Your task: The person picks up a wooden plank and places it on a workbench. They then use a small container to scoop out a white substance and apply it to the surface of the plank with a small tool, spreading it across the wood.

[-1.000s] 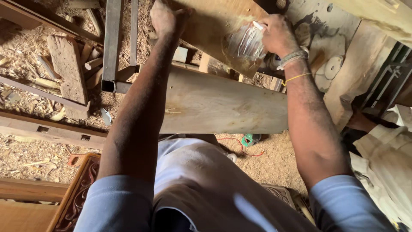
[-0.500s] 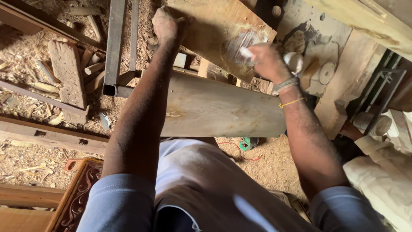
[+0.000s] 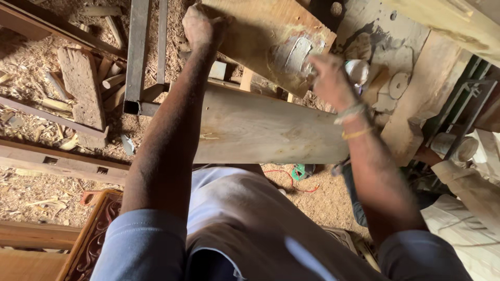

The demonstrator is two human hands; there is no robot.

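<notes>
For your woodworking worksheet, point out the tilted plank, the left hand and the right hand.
tilted plank (image 3: 260, 36), head view, bare upper face.
left hand (image 3: 200, 26), head view, back of the fist.
right hand (image 3: 330, 80), head view, back of the hand.

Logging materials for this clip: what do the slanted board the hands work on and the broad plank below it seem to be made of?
Slanted board: bare, unfinished wood, brownish with grain lines and a pale smeared patch, perhaps filler or glue. Broad plank: paler raw wood, smooth-sawn, faint grain, no varnish sheen.

- Floor (image 3: 31, 198), sawdust-covered, below me.
- Wood offcuts (image 3: 78, 88), upper left.
- Metal frame (image 3: 138, 57) lying there, upper left.
- Green tool with red cord (image 3: 298, 171), centre.
</notes>
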